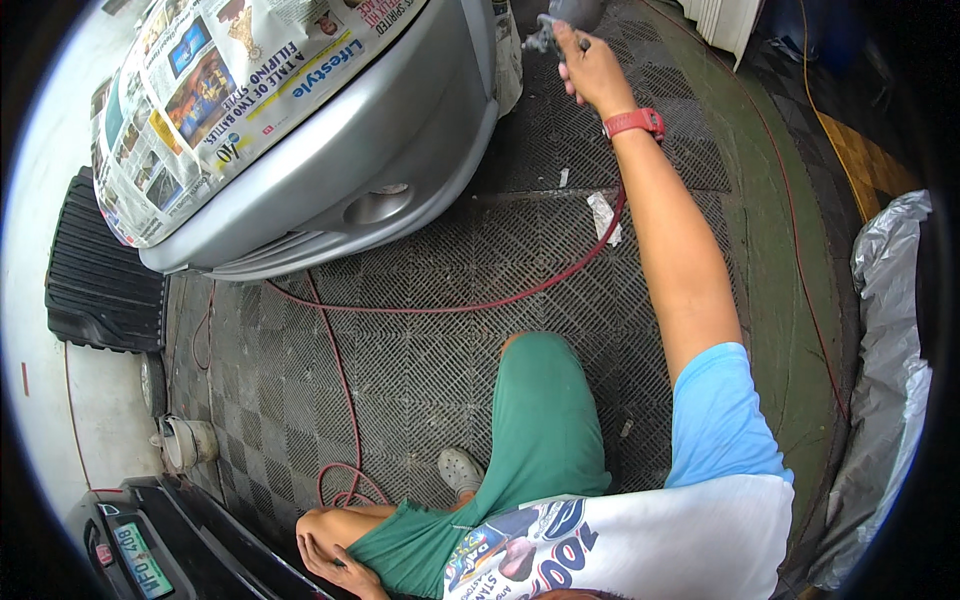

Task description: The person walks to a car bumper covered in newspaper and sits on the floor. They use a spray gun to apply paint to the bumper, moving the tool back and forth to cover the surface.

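Note:
My right hand (pixel 590 68), with a red watch on the wrist, reaches far forward and is shut on a grey spray gun (pixel 560 18) near the top edge. The gun is beside the corner of a silver car bumper (pixel 380 150). A red air hose (pixel 470 305) runs from near my right arm across the floor. My left hand (pixel 335 560) rests low at the bottom edge, fingers apart, against my green shorts by my knee. Newspaper sheets (pixel 230 80) cover the car body above the bumper.
The floor is dark grid tiling (pixel 440 260) with the hose looped at lower left. A black ribbed mat (pixel 100 270) lies at left, a small white pot (pixel 185 440) below it. Another dark vehicle part (pixel 150 550) is at bottom left. Silver plastic sheeting (pixel 890 380) hangs at right.

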Demonstrator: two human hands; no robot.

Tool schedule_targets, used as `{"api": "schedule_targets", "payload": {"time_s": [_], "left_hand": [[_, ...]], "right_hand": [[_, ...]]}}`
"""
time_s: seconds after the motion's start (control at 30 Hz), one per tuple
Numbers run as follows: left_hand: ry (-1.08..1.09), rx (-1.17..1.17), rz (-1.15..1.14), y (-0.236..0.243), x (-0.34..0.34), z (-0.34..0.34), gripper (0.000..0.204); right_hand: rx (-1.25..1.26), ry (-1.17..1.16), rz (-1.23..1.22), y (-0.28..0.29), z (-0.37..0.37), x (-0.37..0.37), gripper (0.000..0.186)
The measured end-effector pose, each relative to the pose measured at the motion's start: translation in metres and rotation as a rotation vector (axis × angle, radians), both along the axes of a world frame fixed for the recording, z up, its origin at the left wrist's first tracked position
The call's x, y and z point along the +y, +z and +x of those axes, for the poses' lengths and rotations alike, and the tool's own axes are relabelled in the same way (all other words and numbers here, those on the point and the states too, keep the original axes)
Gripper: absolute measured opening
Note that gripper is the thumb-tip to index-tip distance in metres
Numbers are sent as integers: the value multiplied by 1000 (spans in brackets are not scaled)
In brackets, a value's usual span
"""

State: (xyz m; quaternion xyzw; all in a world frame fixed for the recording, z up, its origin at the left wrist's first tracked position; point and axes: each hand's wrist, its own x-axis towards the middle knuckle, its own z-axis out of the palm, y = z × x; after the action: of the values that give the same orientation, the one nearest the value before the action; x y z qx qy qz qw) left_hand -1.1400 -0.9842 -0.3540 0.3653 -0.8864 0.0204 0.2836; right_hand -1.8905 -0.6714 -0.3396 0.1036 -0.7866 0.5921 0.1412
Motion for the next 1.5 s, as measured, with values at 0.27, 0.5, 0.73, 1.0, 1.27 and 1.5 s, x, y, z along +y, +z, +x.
{"api": "schedule_targets", "payload": {"time_s": [0.27, 0.5, 0.73, 1.0, 1.27, 1.5], "left_hand": [[116, -84, 77, -18, -16, 25, 75], [102, -110, 57, -23, -24, 25, 74], [127, -97, 85, -23, -21, 27, 74], [106, -58, 105, -28, -25, 31, 74], [98, -94, 82, -27, -23, 30, 73], [86, -146, 63, -26, -24, 29, 67]], "right_hand": [[-287, 181, -15, -56, 40, -26, 66], [-233, -47, -177, -74, 39, -30, 64], [-180, 85, -112, -44, 76, -38, 61], [-283, 16, -170, -78, 32, -35, 64], [-250, 8, -171, -153, 70, -36, 62], [-276, 232, -196, -192, 177, -61, 55]]}}
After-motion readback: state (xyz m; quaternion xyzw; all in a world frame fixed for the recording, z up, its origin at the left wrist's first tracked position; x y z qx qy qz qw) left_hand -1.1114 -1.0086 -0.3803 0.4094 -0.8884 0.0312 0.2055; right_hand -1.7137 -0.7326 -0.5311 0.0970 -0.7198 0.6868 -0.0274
